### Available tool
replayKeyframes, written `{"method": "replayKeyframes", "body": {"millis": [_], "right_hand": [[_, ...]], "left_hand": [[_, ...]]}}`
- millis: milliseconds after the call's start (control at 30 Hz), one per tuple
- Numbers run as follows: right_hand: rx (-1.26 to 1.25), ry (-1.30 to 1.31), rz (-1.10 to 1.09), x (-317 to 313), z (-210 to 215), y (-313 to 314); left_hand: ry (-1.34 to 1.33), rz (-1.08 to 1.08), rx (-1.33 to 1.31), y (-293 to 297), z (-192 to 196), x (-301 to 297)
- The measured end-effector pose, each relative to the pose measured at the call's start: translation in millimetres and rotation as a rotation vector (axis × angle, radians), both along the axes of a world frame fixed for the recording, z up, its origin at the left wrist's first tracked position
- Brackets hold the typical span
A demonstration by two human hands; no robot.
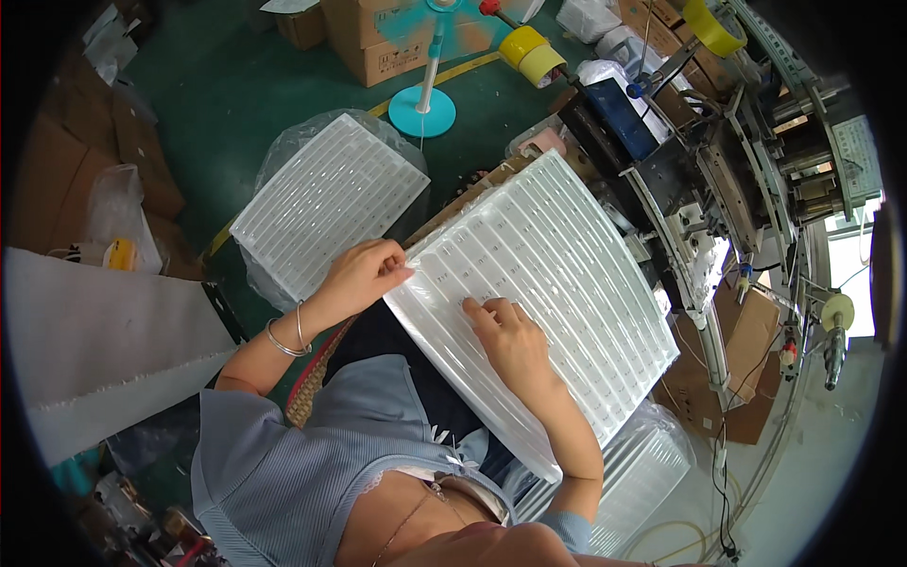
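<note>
A large white plastic tray (pixel 567 283) with long parallel ribs lies tilted across my lap and the work surface. Small dark-marked pieces, too small to name, sit in rows along its channels. My left hand (pixel 364 274) is at the tray's left corner, its thumb and fingers drawn together; whatever they pinch cannot be made out. Over the tray's near rows is my right hand (pixel 510 342), fingers curled down at the channels. Its fingertips are partly hidden, and any small piece in them does not show.
A second ribbed tray (pixel 331 203) in clear plastic wrap lies to the left. More stacked trays (pixel 638 482) are at lower right. A machine (pixel 718 180) with yellow rolls (pixel 534 59) stands at the right. Beyond are a turquoise fan (pixel 422 111) and cardboard boxes (pixel 378 57).
</note>
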State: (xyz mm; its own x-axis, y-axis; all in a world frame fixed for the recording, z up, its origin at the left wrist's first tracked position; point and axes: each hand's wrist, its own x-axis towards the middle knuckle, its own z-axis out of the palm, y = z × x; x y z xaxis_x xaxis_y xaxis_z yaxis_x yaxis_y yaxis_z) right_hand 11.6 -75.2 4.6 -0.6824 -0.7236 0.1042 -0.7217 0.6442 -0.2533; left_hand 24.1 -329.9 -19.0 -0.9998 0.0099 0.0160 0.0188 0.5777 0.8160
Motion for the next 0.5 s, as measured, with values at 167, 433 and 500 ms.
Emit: {"method": "replayKeyframes", "body": {"millis": [167, 433, 500], "right_hand": [[-0.058, -0.012, -0.014, -2, -2, -6], [-0.259, -0.321, -0.099, -4, 13, 2], [-0.336, -0.344, -0.123, -6, 15, 8]], "left_hand": [[-0.031, -0.014, 0.047, 2, -10, -3], [-0.168, -0.012, 0.166, -2, -18, -17], [-0.080, -0.027, 0.148, -3, -24, -19]]}}
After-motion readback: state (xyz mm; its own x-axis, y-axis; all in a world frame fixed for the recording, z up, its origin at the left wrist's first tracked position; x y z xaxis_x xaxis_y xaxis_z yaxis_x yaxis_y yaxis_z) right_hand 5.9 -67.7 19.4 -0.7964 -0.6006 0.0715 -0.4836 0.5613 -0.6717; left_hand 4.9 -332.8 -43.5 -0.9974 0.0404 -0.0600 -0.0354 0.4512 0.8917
